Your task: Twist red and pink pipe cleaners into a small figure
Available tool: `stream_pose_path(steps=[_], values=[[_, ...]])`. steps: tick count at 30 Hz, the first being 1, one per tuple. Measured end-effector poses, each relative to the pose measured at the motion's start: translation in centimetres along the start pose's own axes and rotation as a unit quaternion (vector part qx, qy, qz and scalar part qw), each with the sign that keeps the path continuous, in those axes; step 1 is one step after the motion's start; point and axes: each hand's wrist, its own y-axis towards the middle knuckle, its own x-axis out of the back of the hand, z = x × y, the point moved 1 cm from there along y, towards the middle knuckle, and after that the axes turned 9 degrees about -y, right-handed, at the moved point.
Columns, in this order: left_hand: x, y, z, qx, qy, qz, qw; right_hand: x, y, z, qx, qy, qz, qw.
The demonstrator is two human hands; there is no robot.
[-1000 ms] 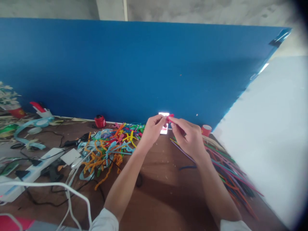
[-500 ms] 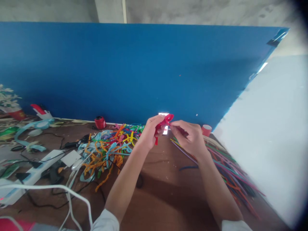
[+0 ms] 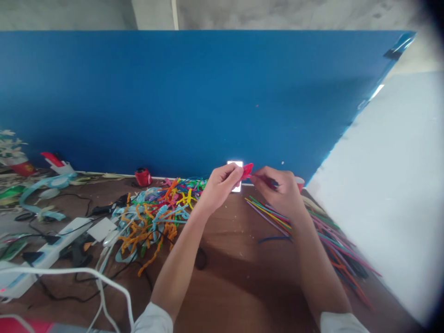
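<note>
Clutter crowds the tabletop (image 3: 236, 296) — a tangle of fuzzy coloured stems (image 3: 161, 212) on the left, a loose sheaf (image 3: 342, 249) on the right, partly behind the right forearm. I count one white power strip (image 3: 48, 253), two red containers (image 3: 143, 177) and one lit screen (image 3: 235, 163), partly blocked by the left hand (image 3: 222, 185). One red piece (image 3: 247, 170) is up before it — left hand clamped on it, right hand (image 3: 280, 189) pinching its thin end.

Your left hand (image 3: 221, 184) hides part of red piece (image 3: 247, 170) and middle of bright screen (image 3: 235, 163) near far edge of table (image 3: 239, 282). Your right hand (image 3: 281, 187) hides part of red cup (image 3: 300, 183).
</note>
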Motion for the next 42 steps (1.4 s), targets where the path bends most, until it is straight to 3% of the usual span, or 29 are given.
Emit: stream_pose_path(steps=[4, 9, 14, 17, 20, 23, 27, 34, 38, 42], values=[[0.2, -0.2, -0.5, 0.005, -0.007, 0.048, 0.999, 0.3, 0.1, -0.7, -0.024, 0.039, 0.011, 0.999], [1.1, -0.4, -0.9, 0.012, 0.071, 0.130, 0.989, -0.2, 0.2, -2.0, -0.017, 0.139, 0.095, 0.986], [2.4, -0.3, -0.8, 0.030, 0.176, 0.237, 0.955, -0.4, 0.2, -2.2, -0.055, 0.165, 0.119, 0.978], [2.6, -0.1, -0.2, 0.020, 0.238, 0.268, 0.933, -0.7, 0.1, -1.4, -0.062, 0.150, 0.146, 0.976], [2.5, 0.1, 0.6, 0.010, 0.302, 0.235, 0.924, -1.0, 0.0, -0.5, -0.060, 0.103, 0.148, 0.982], [2.4, 0.4, 1.0, 0.007, 0.323, 0.175, 0.930, -0.9, -0.2, 0.1, -0.047, 0.043, 0.108, 0.992], [2.6, 0.6, 0.7, -0.001, 0.270, 0.118, 0.956, -0.6, -0.4, 0.7, -0.030, 0.022, 0.074, 0.997], [2.3, 0.9, 0.7, -0.001, 0.142, 0.014, 0.990, -1.3, -0.4, 1.2, 0.005, 0.022, 0.078, 0.997], [1.5, 1.1, 1.3, -0.001, 0.036, 0.002, 0.999, -1.4, -0.2, 0.7, 0.000, 0.042, 0.085, 0.996], [1.3, 1.0, 1.7, 0.047, -0.052, 0.037, 0.997, -1.1, -0.2, -0.3, -0.019, 0.076, 0.115, 0.990]])
